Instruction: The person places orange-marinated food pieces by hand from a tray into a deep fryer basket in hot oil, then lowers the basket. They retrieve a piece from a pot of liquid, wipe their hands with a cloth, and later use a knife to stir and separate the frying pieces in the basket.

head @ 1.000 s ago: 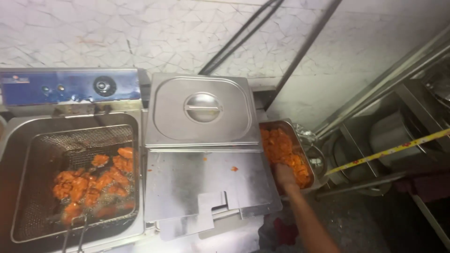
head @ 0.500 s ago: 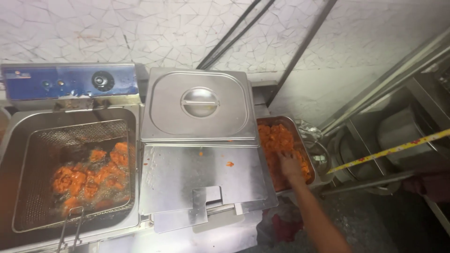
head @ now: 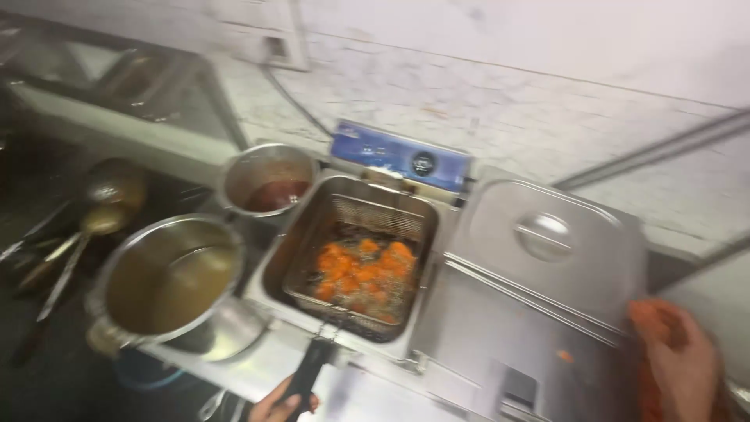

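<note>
The frying step was in hand: the left hand [head: 283, 405] was closed around the black handle [head: 309, 372] of the wire basket [head: 367, 270], which sat inside the fryer [head: 355, 250] with orange pieces [head: 361, 267] in the oil. To the right of the fryer, the right hand [head: 678, 355] was open and held nothing, fingers stained orange, beside the steel lid [head: 547, 242]. I judged that the next move needed a firm, level lift of the basket.
</note>
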